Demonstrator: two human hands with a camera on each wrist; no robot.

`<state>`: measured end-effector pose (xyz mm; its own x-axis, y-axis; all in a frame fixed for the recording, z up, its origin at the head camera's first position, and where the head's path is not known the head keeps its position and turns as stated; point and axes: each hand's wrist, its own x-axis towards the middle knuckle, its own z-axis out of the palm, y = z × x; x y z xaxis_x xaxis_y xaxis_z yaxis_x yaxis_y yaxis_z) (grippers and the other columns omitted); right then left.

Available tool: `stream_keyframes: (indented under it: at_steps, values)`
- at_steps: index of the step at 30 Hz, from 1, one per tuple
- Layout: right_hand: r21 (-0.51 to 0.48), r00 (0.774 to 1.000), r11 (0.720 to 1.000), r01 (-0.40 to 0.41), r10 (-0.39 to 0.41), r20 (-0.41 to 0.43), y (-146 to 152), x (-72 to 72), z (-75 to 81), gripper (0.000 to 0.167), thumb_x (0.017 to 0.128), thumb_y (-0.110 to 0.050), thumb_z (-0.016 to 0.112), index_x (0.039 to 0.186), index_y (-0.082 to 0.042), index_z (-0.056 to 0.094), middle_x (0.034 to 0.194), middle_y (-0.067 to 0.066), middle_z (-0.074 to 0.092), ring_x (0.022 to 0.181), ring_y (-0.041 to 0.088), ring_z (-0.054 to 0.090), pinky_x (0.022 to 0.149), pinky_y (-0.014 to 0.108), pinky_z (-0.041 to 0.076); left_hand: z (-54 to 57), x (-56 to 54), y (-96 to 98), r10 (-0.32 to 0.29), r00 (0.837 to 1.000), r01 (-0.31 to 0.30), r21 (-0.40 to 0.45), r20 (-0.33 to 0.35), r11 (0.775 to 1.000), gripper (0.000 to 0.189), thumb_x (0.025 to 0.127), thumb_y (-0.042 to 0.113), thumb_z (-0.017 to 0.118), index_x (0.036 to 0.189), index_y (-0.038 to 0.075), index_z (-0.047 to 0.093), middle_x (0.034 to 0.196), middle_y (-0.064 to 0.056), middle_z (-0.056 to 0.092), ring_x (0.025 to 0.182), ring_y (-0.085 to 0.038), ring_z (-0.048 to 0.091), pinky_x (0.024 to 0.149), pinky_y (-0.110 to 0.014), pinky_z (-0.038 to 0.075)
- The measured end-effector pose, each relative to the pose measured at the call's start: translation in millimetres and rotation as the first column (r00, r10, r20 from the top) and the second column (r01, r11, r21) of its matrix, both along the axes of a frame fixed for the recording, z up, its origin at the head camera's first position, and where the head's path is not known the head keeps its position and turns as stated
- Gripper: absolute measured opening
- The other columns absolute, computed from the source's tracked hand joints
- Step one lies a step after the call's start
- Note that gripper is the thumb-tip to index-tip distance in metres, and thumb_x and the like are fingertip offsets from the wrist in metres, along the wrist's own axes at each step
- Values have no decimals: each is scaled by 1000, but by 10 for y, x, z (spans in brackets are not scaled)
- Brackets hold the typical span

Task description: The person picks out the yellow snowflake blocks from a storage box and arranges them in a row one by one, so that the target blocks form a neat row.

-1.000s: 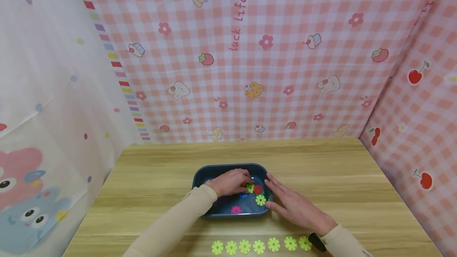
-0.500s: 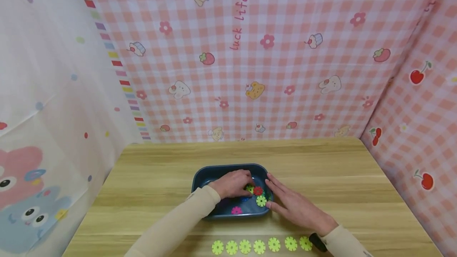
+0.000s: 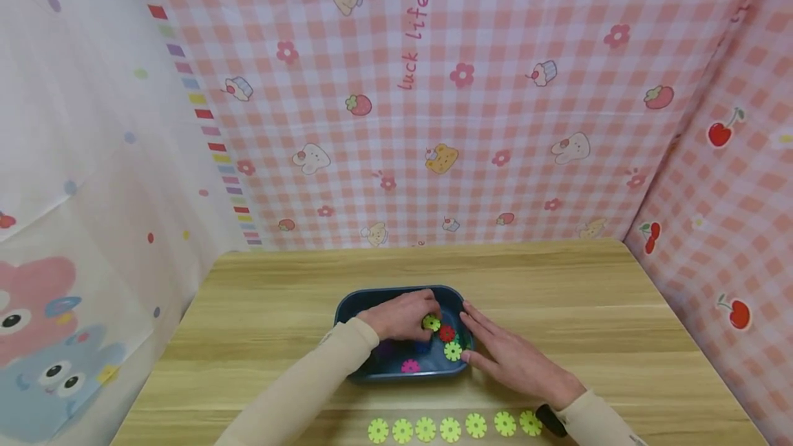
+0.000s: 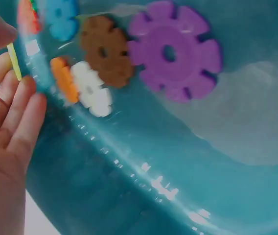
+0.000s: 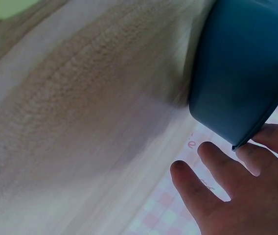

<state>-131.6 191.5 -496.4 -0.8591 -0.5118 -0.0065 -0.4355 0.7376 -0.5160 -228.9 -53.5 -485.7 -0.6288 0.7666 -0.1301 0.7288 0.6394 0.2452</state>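
Observation:
My left hand (image 3: 403, 315) reaches into a dark blue plastic bin (image 3: 405, 377) and pinches a yellow-green notched snowflake disc (image 3: 431, 323). That disc shows edge-on between thumb and fingers in the left wrist view. Around it in the bin lie a red disc (image 3: 447, 333), another yellow-green disc (image 3: 453, 351) and a pink disc (image 3: 410, 366). Purple (image 4: 193, 63), brown (image 4: 102, 36), white (image 4: 92, 93), orange (image 4: 64, 81) and blue (image 4: 60, 19) discs show in the left wrist view. My right hand (image 3: 520, 360) rests, fingers extended, against the bin's right rim.
Several yellow-green discs (image 3: 425, 429) lie in a row along the wooden table (image 3: 279, 391) in front of the bin. A pink checked cloth (image 3: 471, 122) hangs behind the table, with more patterned cloth on either side.
The yellow-green disc, partly covered by my left fingers before, now shows pinched and raised among the others. My right hand has stayed at the rim.

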Motion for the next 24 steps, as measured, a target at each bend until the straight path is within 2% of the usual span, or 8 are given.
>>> stream_keyframes:
  at_steps: [5, 9, 15, 18, 24]
  values:
    - [-5, 1000, 1000, -14, 14, -19, -2, 13, -11, 71, 108, -48, 52, 163, -8, 32, 173, 6, 17, 146, 35, 42, 112, 55, 43, 129, 53, -65, 31, 998, -33, 47, 48, 998, 30, 95, 22, 76, 123, 15, 73, 121, 0, 59, 96, -9, 55, 92, -20, 52]
    - [-6, 1000, 1000, -12, 11, -24, -2, 6, -10, 72, 108, -48, 52, 163, -8, 31, 173, 6, 17, 145, 37, 44, 110, 56, 44, 250, 98, -111, 35, 997, -40, 66, 66, 997, 30, 97, 20, 73, 126, 13, 72, 127, -2, 58, 100, -11, 56, 94, -23, 52]
    - [-1, 1000, 1000, 7, -7, -23, -1, -8, 0, 73, 107, -50, 53, 163, -9, 32, 173, 5, 17, 145, 38, 43, 110, 57, 44, 378, 144, -185, 14, 1000, -16, 105, 22, 994, 32, 99, 19, 72, 130, 11, 71, 128, -2, 62, 110, -14, 60, 103, -29, 51]
    - [0, 1000, 1000, 4, -4, -25, -6, -8, 1, 73, 107, -50, 53, 163, -9, 33, 173, 6, 18, 145, 38, 43, 110, 57, 44, 421, 191, -242, 21, 1000, -20, 112, -1, 993, 34, 99, 19, 71, 132, 11, 71, 128, -1, 62, 111, -15, 60, 102, -29, 51]
    - [3, 1000, 1000, -3, 3, -30, -21, -5, 1, 73, 107, -50, 53, 163, -8, 33, 172, 9, 18, 146, 39, 42, 111, 58, 42, 486, 322, -350, 48, 999, -47, 161, -3, 986, 37, 100, 18, 70, 135, 10, 68, 131, -1, 62, 115, -15, 60, 105, -31, 51]
